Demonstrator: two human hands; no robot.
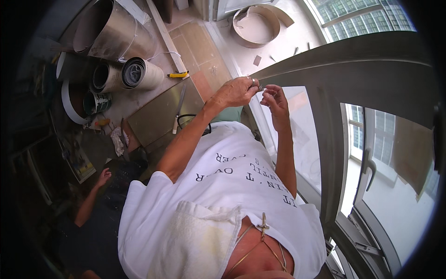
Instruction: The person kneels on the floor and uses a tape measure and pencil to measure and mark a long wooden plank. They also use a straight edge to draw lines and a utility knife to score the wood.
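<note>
My left hand point(239, 91) is closed, with thumb and forefinger pinching a small shiny piece point(260, 88), too small to name, and a ring shows on one finger. Just to its right, my right hand point(276, 101) is raised with loosely curled, separated fingers, their tips close to that piece; whether they touch it is unclear. Both hands are beside the curved top edge of a wide grey frame panel point(325, 69). Below them are my white shirt point(209, 186) and a green surface, partly hidden.
Rolled sheets point(141, 72), a yellow cutter point(177, 74), a long blade point(180, 107) and a wooden strip point(167, 39) lie at upper left. A round band point(241, 37) rests beyond the panel. A co-worker's arm point(90, 200) is at lower left; a window handle point(370, 169) is at right.
</note>
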